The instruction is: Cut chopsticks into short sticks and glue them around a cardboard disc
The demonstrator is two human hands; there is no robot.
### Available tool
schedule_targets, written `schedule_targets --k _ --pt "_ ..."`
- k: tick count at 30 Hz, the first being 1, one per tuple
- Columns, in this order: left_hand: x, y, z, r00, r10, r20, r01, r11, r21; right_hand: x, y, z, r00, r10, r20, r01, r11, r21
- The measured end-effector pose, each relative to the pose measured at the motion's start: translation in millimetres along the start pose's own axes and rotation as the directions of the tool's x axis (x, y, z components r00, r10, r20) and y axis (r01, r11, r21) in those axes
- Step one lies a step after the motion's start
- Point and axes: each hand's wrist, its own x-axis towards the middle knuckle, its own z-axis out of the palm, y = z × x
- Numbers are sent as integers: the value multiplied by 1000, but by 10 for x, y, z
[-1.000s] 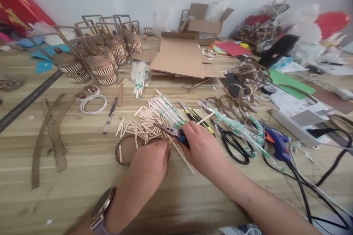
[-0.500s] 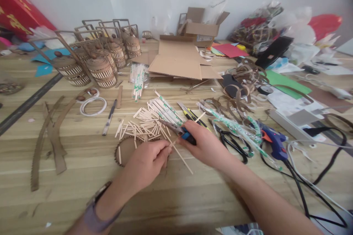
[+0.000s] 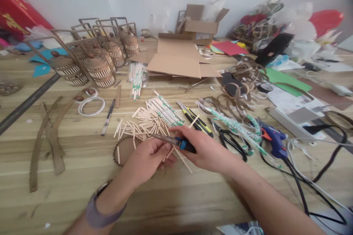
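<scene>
My right hand is closed around pliers with a blue and black handle; their long metal jaws point left, over my left fingertips. Between the thumb and fingers of my left hand is a thin wooden stick, which runs up to the right beneath my right hand. Another loose stick lies slanted on the table below the hands. Just beyond them spreads a pile of short cut sticks. A round brown cardboard base with a ridged rim is partly hidden behind my left hand.
Wrapped sticks lie behind the pile. Right of the hands are yellow-black cutters, black-handled pliers and a blue glue gun with cables. Lidded baskets stand back left, flattened cardboard at the back. A pen lies left.
The pliers have swung down from the pile of sticks to above my left fingertips. My left hand has turned slightly, with its lower fingers now showing.
</scene>
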Motion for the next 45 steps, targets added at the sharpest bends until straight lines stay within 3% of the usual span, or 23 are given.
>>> schedule_targets --k 10,19,25,30,35,41,45 --pt "-29 -41 24 996 -31 88 24 996 81 -4 27 28 995 -35 94 30 998 62" --pt "-13 -56 35 995 -39 96 41 999 -20 -2 -14 16 993 -18 120 1 990 140" --pt "-10 15 46 999 -54 6 54 991 -125 0 -39 56 991 -127 -47 132 980 147" --pt "-5 39 65 992 -61 -114 26 957 -290 -4 -89 213 988 -81 -132 92 993 76" --pt "-2 -2 86 986 -38 -161 -7 963 -270 8 -71 338 969 -91 -230 91 996 -11" --pt "-22 -4 75 980 30 -197 -72 975 -211 3 -90 330 969 -83 -232 83 996 -13" --pt "-31 44 23 996 3 -87 -24 969 -247 -89 -192 156 988 23 -153 3 985 171"
